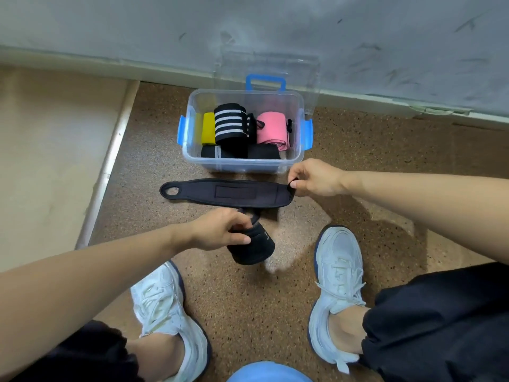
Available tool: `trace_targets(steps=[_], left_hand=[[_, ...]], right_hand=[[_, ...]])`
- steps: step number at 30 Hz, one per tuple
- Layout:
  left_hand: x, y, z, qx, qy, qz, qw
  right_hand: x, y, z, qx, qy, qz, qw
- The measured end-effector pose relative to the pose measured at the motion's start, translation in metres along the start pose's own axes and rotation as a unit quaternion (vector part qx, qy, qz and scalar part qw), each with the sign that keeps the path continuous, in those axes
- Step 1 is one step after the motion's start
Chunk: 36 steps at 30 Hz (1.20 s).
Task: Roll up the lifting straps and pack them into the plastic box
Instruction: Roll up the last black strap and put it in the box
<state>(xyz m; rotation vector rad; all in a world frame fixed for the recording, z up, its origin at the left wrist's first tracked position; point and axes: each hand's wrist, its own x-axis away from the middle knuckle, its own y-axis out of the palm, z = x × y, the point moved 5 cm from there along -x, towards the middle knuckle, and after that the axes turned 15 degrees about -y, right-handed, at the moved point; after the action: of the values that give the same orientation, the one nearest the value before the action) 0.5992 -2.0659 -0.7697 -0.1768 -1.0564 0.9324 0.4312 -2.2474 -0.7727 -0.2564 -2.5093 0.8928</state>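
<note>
speckled brown floor runs up to a grey wall, where the plastic box (245, 161) stands open with several rolled straps inside. just in front of it, a flat black strap (225, 193) lies with its long axis across the view, left to right. the right hand (314, 179) pinches the strap's right end between thumb and fingers. the left hand (220, 230) is nearer the body, fingers closed round a rolled black strap (253, 248) held beside the flat one. rolling would likely start at the pinched right end and travel leftward.
</note>
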Motion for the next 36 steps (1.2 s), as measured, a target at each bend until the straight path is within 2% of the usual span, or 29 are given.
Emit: trace_targets(steps=[2, 6, 11, 17, 22, 26, 30, 36], left_hand=[[0.014, -0.018, 0.002, 0.061, -0.014, -0.037, 0.997], [0.048, -0.064, 0.005, 0.112, -0.046, -0.066, 0.99], [0.091, -0.123, 0.016, 0.154, -0.067, 0.001, 0.986], [0.139, -0.17, 0.044, 0.194, -0.063, 0.081, 0.976], [0.167, -0.192, 0.073, 0.247, -0.033, 0.137, 0.959], [0.175, -0.198, 0.087, 0.343, -0.006, 0.184, 0.921], [0.174, -0.199, 0.094, 0.451, -0.008, 0.224, 0.864], [0.173, -0.206, 0.102, 0.576, -0.007, 0.169, 0.8]], right_hand=[[-0.001, -0.006, -0.012, 0.008, -0.017, 0.006, 1.0], [-0.004, -0.02, -0.046, 0.006, -0.049, 0.006, 0.999], [-0.001, -0.065, -0.087, -0.012, -0.061, 0.079, 0.995], [0.029, -0.125, -0.147, -0.176, -0.069, 0.204, 0.961], [0.068, -0.159, -0.196, -0.353, -0.053, 0.201, 0.912], [0.093, -0.169, -0.232, -0.412, -0.076, 0.231, 0.878], [0.102, -0.162, -0.25, -0.348, -0.087, 0.259, 0.897], [0.094, -0.138, -0.257, -0.334, -0.084, 0.295, 0.891]])
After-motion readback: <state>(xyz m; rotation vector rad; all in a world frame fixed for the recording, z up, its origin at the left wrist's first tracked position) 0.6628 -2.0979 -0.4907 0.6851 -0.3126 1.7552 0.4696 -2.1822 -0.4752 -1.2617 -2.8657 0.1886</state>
